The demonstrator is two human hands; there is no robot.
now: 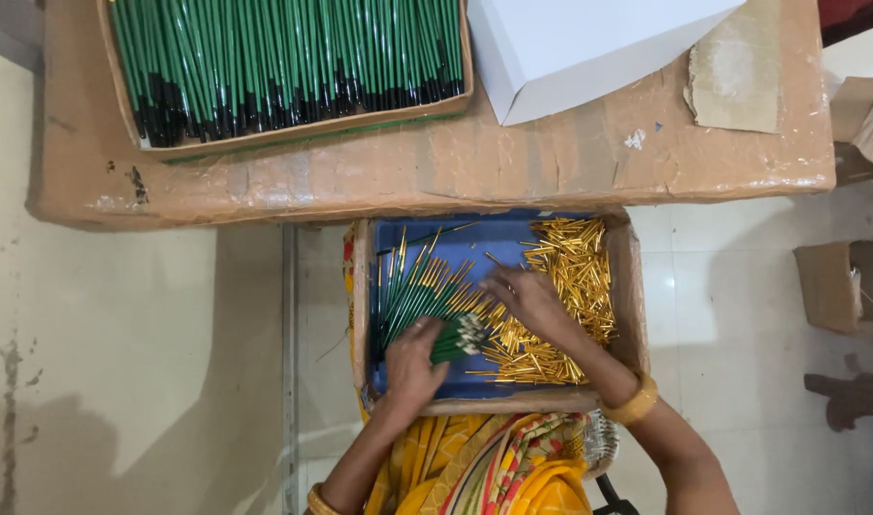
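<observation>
A cardboard box (pixel 632 296) with a blue floor rests on my lap. My left hand (pixel 412 360) grips a bundle of green sticks (pixel 460 337) with pale ends, pointing right. More green sticks with gold caps (pixel 412 286) fan out at the box's left. My right hand (pixel 527 296) lies palm down on a heap of small gold tubes (pixel 575 277) filling the box's right side, fingers touching them. A gold bangle (pixel 635 402) circles my right wrist.
A tape-covered cardboard table (pixel 551 162) stands beyond the box. On it lie a tray of several green sticks with black tips (pixel 284 62) and a white box (pixel 570 48). Cardboard boxes (pixel 842 286) sit on the tiled floor at the right.
</observation>
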